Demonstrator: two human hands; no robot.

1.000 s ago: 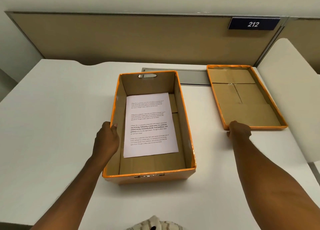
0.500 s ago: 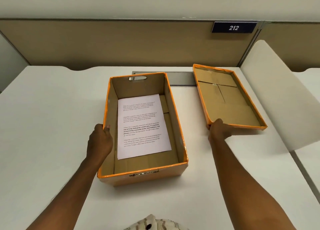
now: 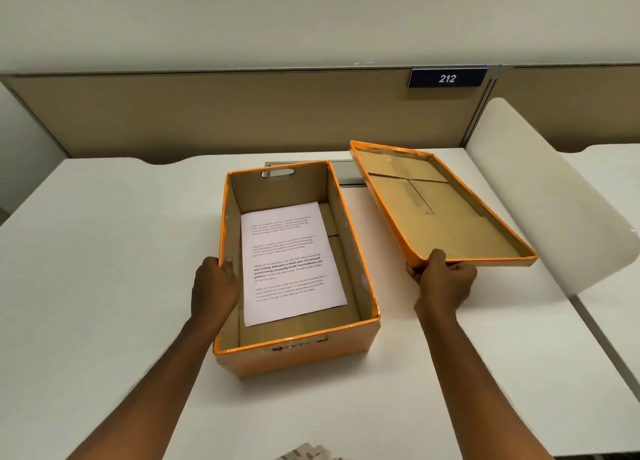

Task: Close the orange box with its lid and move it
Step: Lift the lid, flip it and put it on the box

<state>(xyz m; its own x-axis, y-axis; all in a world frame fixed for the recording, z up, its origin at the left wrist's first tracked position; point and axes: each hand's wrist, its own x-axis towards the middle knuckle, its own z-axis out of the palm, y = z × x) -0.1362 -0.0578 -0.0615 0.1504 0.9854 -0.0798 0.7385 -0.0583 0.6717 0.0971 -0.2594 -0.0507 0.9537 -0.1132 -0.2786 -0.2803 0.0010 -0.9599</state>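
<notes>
Box (image 3: 294, 352) sat open at frame centre, my left hand (image 3: 213, 286) clamped on its left wall, right hand (image 3: 443, 281) pinching the lid (image 3: 440, 210) by its near corner at centre right, inside up; light, stiff cardboard, I judged, best gripped at rims.

Both bare forearms reach forward from the bottom edge. The left hand (image 3: 214, 288) sits at about 9 o'clock of centre, palm flat and thumb hooked forward over an edge. The right hand (image 3: 445, 281) sits at about 3 o'clock, fingers curled and pinching closed at its near corner grip.
</notes>
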